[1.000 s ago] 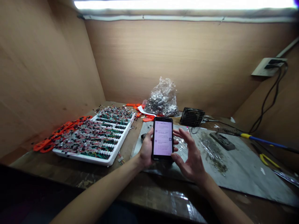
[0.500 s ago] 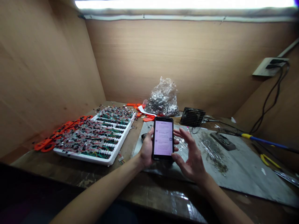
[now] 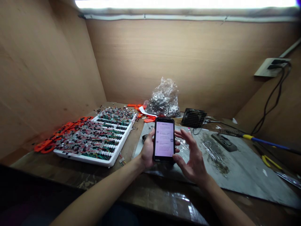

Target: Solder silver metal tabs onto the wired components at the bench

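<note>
A black smartphone (image 3: 164,139) with a lit, pinkish screen of text stands upright in the middle of the view. My left hand (image 3: 148,150) is wrapped round it from the left, its fingertips showing past the right edge. Beside the phone's right edge is my right hand (image 3: 191,157), fingers apart and curved, the thumb by the lower right corner. Whether that thumb touches the phone I cannot tell. Behind and below the phone lies a grey mat (image 3: 246,175) with thin metal pieces (image 3: 211,150) on it.
At the left, a white foam tray (image 3: 105,161) holds many small wired parts, with orange-handled tools (image 3: 58,135) beside it. A clear bag of metal parts (image 3: 164,100) and a small black fan (image 3: 194,117) stand behind. A soldering iron (image 3: 270,142) and yellow-handled tool (image 3: 270,163) lie right.
</note>
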### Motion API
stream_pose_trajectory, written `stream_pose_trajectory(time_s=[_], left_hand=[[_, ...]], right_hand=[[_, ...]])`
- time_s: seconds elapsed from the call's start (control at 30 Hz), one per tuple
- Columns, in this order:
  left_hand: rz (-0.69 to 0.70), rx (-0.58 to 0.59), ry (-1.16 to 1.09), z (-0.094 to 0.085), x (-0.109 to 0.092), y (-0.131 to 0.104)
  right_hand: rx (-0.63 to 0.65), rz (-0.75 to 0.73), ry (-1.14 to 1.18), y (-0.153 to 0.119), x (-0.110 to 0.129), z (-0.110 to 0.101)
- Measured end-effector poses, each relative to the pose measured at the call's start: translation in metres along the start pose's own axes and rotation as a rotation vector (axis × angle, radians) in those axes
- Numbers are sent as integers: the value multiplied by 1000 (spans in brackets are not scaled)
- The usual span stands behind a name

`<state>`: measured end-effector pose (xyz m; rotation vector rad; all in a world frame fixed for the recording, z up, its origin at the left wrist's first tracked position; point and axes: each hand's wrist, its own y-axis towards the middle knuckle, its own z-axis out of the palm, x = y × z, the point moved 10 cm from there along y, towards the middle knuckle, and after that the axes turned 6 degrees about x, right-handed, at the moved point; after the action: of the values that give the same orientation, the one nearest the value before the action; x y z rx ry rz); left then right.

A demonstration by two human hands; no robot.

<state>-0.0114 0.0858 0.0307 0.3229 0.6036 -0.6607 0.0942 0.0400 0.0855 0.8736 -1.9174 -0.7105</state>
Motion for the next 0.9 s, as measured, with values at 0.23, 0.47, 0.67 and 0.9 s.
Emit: stream_pose_trajectory(time_s=[0.23,0.47,0.67,0.9], left_hand=[[3,1,15,-1,0,-1],[9,6,15,-3,0,-1],[6,16,30,-5,0,0],[15,23,-5,-5,0,1]], right_hand=[[0,0,5,1,1,0],[3,6,9,-1,0,0],[3,3,4,0,1,0],[0,2,0,0,1,0]])
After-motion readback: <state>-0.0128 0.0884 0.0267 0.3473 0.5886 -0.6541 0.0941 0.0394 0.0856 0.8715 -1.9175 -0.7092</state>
